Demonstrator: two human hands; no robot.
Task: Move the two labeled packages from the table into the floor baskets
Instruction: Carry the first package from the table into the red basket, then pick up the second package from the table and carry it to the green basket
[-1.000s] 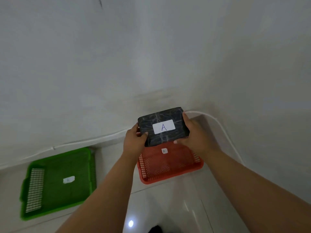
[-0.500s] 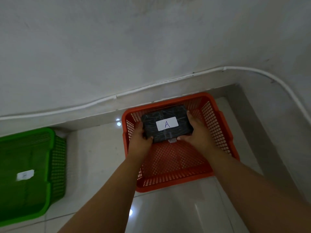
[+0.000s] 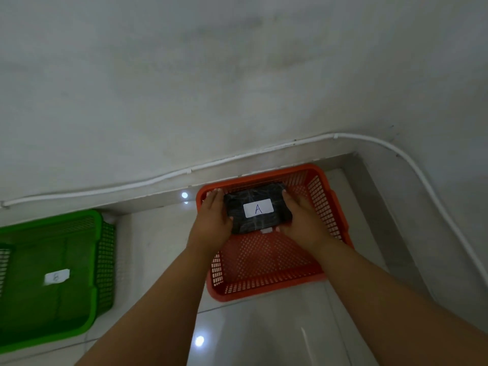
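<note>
A black wrapped package (image 3: 253, 223) with a white label marked A lies low inside the orange floor basket (image 3: 266, 273), toward its far end. My left hand (image 3: 212, 223) presses against the package's left side and my right hand (image 3: 303, 220) against its right side, both inside the basket. A small white tag on the basket floor peeks out under the package's near edge. The green basket (image 3: 79, 276) stands on the floor to the left, with a white label on its bottom. The second package is out of sight.
The orange basket sits in a corner of the white walls. A white cable (image 3: 264, 150) runs along the wall base and bends down the right side. The tiled floor (image 3: 158, 247) separates the two baskets and reflects ceiling lights.
Both hands have carried the package from above the orange basket down into it. The camera has come closer to the floor, so the baskets look larger.
</note>
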